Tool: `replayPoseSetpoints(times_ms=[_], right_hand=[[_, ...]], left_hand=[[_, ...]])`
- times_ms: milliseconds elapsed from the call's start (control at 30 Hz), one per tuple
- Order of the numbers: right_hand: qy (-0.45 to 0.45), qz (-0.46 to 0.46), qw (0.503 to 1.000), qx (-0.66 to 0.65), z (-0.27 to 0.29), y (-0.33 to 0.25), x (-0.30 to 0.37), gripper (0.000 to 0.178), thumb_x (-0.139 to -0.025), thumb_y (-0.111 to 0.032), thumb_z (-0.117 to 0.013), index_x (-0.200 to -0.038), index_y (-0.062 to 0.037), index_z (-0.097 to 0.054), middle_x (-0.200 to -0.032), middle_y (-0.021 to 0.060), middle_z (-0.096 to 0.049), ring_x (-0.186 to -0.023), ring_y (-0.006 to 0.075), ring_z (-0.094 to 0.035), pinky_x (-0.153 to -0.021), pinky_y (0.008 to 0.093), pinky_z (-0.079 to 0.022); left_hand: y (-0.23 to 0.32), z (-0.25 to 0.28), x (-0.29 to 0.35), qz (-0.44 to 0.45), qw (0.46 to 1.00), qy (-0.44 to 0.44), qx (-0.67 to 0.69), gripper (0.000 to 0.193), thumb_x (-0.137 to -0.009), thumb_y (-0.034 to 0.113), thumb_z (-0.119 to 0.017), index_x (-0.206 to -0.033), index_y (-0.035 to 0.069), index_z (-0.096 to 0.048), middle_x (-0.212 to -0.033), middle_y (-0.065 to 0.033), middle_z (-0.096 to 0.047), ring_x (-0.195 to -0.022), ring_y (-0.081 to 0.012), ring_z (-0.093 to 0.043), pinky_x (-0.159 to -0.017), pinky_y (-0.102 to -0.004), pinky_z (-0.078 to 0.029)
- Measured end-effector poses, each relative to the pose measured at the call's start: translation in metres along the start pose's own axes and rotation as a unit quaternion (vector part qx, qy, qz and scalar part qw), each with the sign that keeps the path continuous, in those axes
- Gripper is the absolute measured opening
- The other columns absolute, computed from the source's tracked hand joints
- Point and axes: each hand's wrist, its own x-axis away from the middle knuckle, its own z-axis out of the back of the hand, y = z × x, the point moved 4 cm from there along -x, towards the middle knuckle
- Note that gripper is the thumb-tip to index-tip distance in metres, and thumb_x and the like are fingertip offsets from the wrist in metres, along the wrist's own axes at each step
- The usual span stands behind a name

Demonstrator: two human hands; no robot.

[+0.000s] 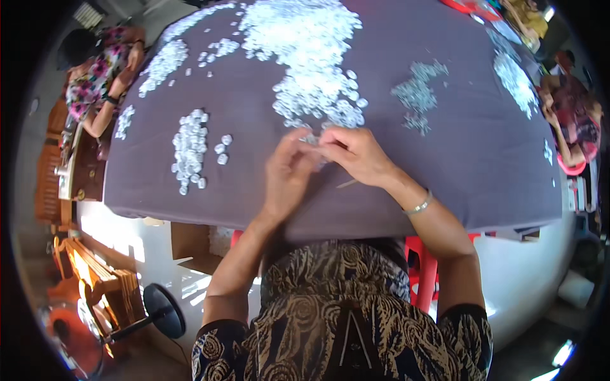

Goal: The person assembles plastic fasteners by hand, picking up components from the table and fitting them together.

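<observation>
My left hand point(289, 174) and my right hand point(362, 155) meet over the near middle of the cloth-covered table. The fingers of both are bent, thumb and forefinger drawn together, with the tips almost touching. A small whitish piece point(309, 138) shows at the left fingertips; its exact shape is blurred. What my right fingers pinch is hidden. Just beyond them spreads a large pile of small, whitish, round plastic pieces point(305, 89). A smaller heap of similar pieces point(190, 149) lies to the left. Small greyish, thin parts point(416, 95) form a loose heap to the right.
Dark cloth covers the table point(483, 171). A thin tan stick point(347, 183) lies near my right wrist. Co-workers sit at the left point(101, 82) and right point(572, 120), near other piles. Below the table edge are a cardboard box point(194, 244) and a red stool point(427, 279).
</observation>
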Motion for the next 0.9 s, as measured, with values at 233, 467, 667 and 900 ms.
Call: replayPoseSetpoints(times_ms=[233,467,667,900], right_hand=[[-0.003,-0.007,0.999,0.043,0.001,-0.002,-0.011,0.011,-0.087,-0.011,-0.062,-0.084,-0.0010,-0.060,-0.066,0.0018,-0.057,-0.062,0.0050,-0.048,-0.056,0.0255,-0.042],[0.010,-0.008,0.998,0.061,0.021,0.001,-0.011,0.012,-0.086,-0.014,-0.064,-0.082,-0.0027,-0.062,-0.066,-0.0006,-0.059,-0.062,0.0043,-0.049,-0.056,0.0242,-0.043],[0.200,-0.062,0.952,0.223,0.134,0.014,0.002,0.010,-0.083,-0.016,-0.066,-0.083,-0.0053,-0.065,-0.068,0.0001,-0.059,-0.063,0.0079,-0.052,-0.059,0.0248,-0.045],[0.177,-0.159,0.914,0.328,0.180,0.045,0.020,0.015,-0.079,-0.019,-0.066,-0.080,-0.0050,-0.066,-0.071,0.0069,-0.062,-0.064,0.0174,-0.059,-0.062,0.0325,-0.048]], left_hand=[[0.005,0.004,-0.002,-0.009,1.000,0.025,-0.001,0.031,-0.085,-0.006,-0.061,-0.115,0.003,-0.056,-0.086,-0.0009,-0.064,-0.073,-0.0061,-0.057,-0.066,-0.0208,-0.047],[0.002,0.001,-0.003,0.003,1.000,0.005,0.011,0.032,-0.086,-0.006,-0.060,-0.116,0.004,-0.056,-0.081,0.0024,-0.059,-0.072,-0.0058,-0.054,-0.066,-0.0201,-0.045],[-0.003,0.002,-0.001,0.010,0.998,0.014,0.058,0.031,-0.087,-0.005,-0.059,-0.116,0.004,-0.055,-0.080,0.0027,-0.059,-0.071,-0.0062,-0.054,-0.067,-0.0206,-0.045],[-0.006,-0.002,0.000,0.014,0.997,0.019,0.070,0.032,-0.086,-0.006,-0.059,-0.115,0.004,-0.055,-0.080,0.0024,-0.058,-0.070,-0.0058,-0.054,-0.065,-0.0204,-0.046]])
